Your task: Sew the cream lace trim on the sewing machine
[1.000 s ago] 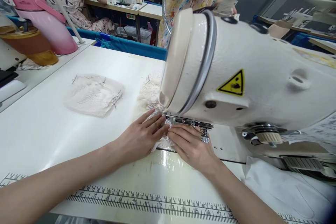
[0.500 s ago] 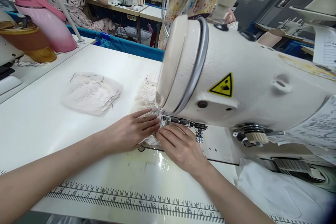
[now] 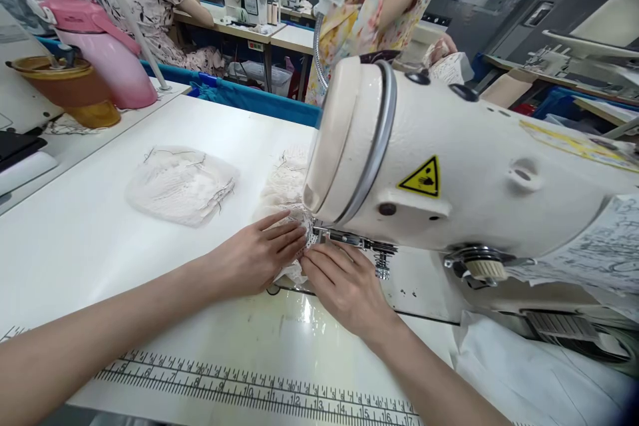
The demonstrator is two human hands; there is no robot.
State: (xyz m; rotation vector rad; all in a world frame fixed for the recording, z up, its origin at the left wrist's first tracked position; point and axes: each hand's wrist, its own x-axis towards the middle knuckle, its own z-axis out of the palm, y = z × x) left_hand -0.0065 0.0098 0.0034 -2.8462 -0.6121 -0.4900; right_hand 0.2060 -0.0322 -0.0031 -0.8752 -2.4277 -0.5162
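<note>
A cream sewing machine [image 3: 449,173] fills the right half of the view. Under its head lies a piece of white lace fabric [image 3: 287,190], running away behind the needle area. My left hand [image 3: 259,254] lies flat on the lace just left of the presser foot, fingers stretched out and together. My right hand [image 3: 339,286] rests beside it, fingers flat and pressing the lace's near edge in front of the foot. The two hands' fingertips almost touch. The needle itself is hidden by the machine head.
A second stack of lace pieces [image 3: 182,184] lies to the left on the white table [image 3: 100,233]. A printed ruler [image 3: 249,393] runs along the near edge. A pink jug [image 3: 100,53] stands at far left. Two other people are beyond the table.
Both hands have stayed pressed on the lace at the presser foot. The view has tilted up slightly, and the lace under the fingers has bunched a little toward the foot.
</note>
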